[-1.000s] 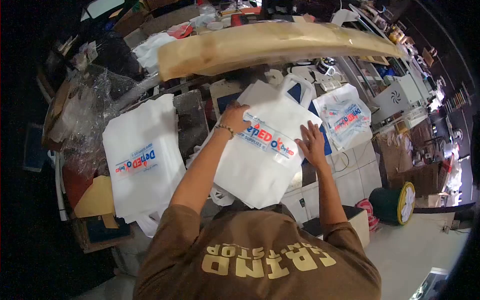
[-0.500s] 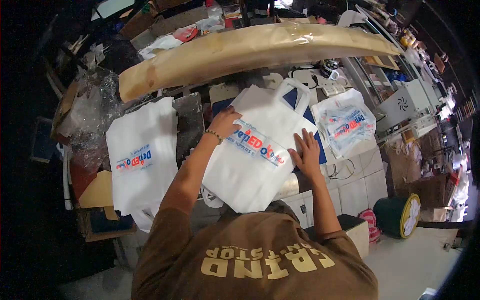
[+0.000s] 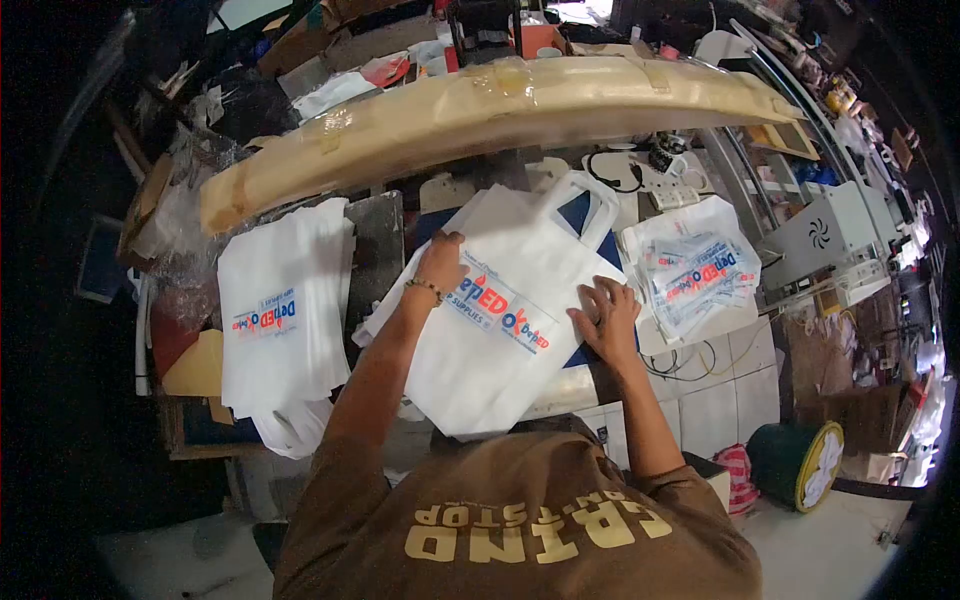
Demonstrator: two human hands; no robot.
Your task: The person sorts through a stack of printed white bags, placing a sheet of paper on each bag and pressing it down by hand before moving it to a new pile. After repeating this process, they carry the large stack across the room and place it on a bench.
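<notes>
1. Looking down from the head camera, I saw a white tote bag (image 3: 500, 330) lying flat on the counter (image 3: 600, 385), handle loop pointing away from the person and the red-and-blue printed logo (image 3: 500, 310) facing up across its middle.

2. My left hand (image 3: 440, 265) rested palm down on the bag's left edge at the start of the logo, fingers loosely together — pressing, not pinching anything.

3. My right hand (image 3: 605, 315) lay on the bag's right edge just past the end of the logo, fingers curled down onto the fabric; I could not tell whether they gripped the edge or only pressed it.

4. A stack of printed bags (image 3: 282, 315) sat to the left, apart from the one under my hands, and a pile of loose printed transfers (image 3: 700, 275) lay to the right, near but not touching my right hand.

5. A long paper-wrapped padded bar (image 3: 500, 105) ran across the scene above the bag.

6. I judged the bag light, thin and floppy — soft non-woven cloth that would slide and wrinkle easily. Flat palms at both side edges looked the safest hold; for lifting, the handle loop (image 3: 590, 200) or a pinch at the two upper corners.
</notes>
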